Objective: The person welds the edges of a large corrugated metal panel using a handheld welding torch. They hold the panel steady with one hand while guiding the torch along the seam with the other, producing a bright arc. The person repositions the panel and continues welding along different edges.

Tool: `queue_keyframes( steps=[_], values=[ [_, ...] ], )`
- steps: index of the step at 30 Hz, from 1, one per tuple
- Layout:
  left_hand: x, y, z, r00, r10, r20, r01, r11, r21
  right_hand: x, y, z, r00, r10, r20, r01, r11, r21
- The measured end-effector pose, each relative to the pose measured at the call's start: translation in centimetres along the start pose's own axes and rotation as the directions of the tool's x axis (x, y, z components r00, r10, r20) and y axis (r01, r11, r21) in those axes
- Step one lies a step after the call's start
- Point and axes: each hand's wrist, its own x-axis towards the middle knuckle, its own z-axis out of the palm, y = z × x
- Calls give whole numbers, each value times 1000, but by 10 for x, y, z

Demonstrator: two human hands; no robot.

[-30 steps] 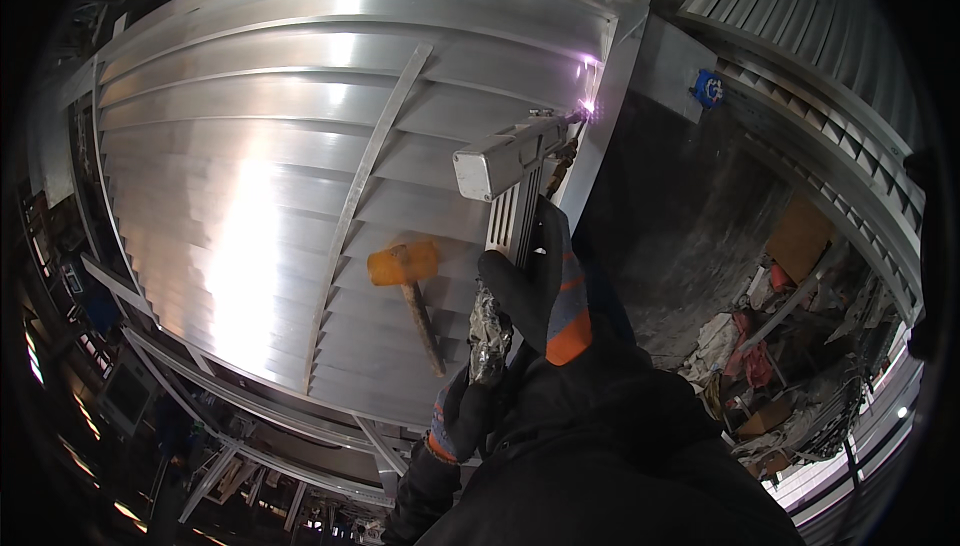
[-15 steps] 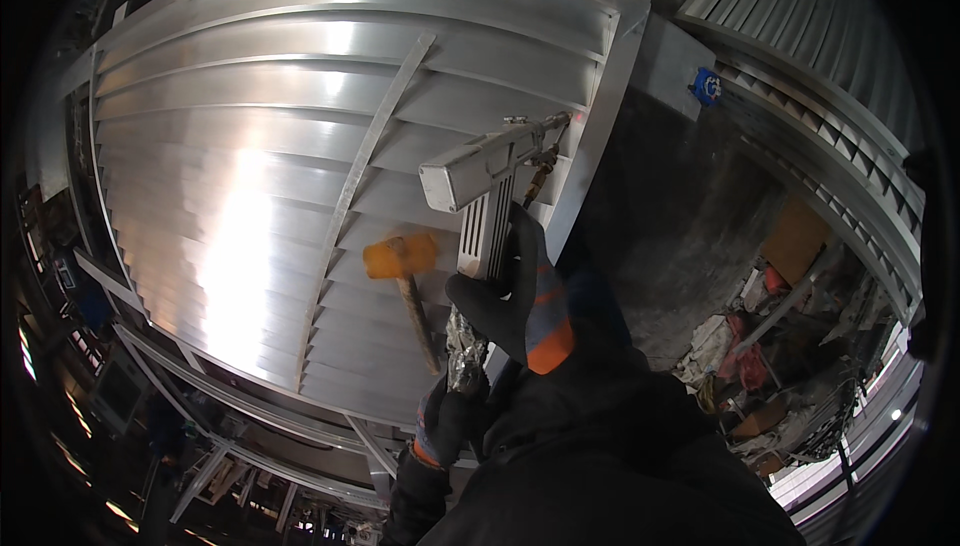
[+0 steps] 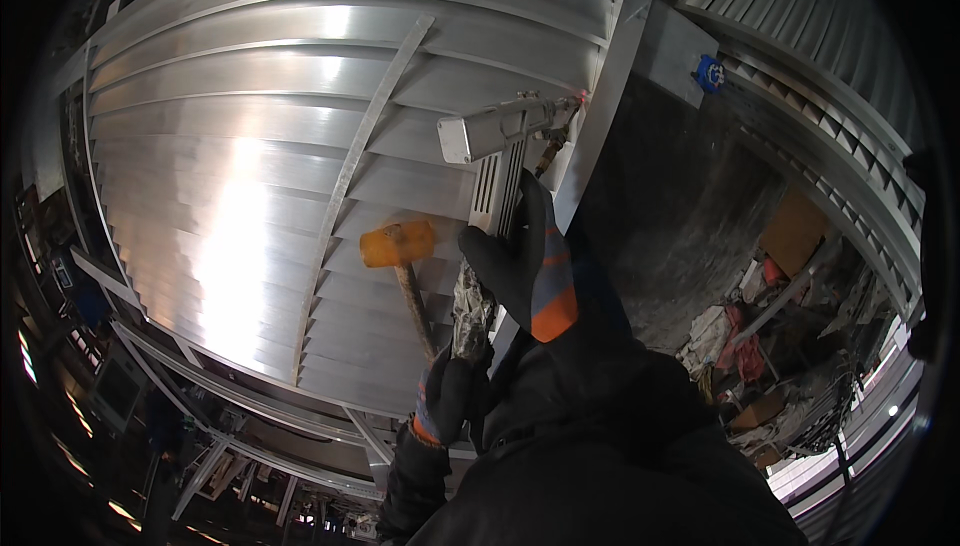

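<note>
My right hand [image 3: 525,261], in a dark glove with a grey and orange cuff, is wrapped around the grip of a silver handheld laser welding gun [image 3: 485,133]. The gun's nozzle points at the inner side of the metal frame bar [image 3: 612,96], where a small red glow shows; contact there I cannot tell. Below the grip, my gloved left hand [image 3: 455,396] is closed around the gun's foil-wrapped cable [image 3: 472,311]. A mallet [image 3: 397,244] with a yellow-orange head and wooden handle rests on the slatted aluminium panel [image 3: 270,161], just left of the gun.
A narrow metal strip [image 3: 355,161] crosses the panel's slats. Another slatted metal panel [image 3: 810,26] stands at the far right, near a small blue device [image 3: 709,73]. Cloths, cardboard and scraps [image 3: 735,346] are heaped on the right. Metal rails [image 3: 240,391] run along the lower left.
The welding gun has moved away from me and slightly right along the frame bar, both hands going with it. The view has shifted a little; the mallet stays on the panel.
</note>
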Motion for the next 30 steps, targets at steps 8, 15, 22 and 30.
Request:
queue_keyframes(
  steps=[8, 15, 22, 30],
  values=[
    [5, 15, -11, 972, -218, 90, 233, 943, -237, 3, -1, 2, 1000, -12, -21, 12, 1000, 15],
    [4, 9, -9, 996, -53, 65, 59, 995, -84, 1, -2, 1, 999, 51, -5, -51, 997, 53],
    [-1, 1, -11, 996, -40, 73, 47, 995, -85, -1, -3, 3, 998, 63, -16, -62, 997, 39],
    [-2, -2, 1, 997, 54, -54, -59, 993, -102, -7, -6, 3, 998, 62, 19, -62, 997, 41]
  ],
)
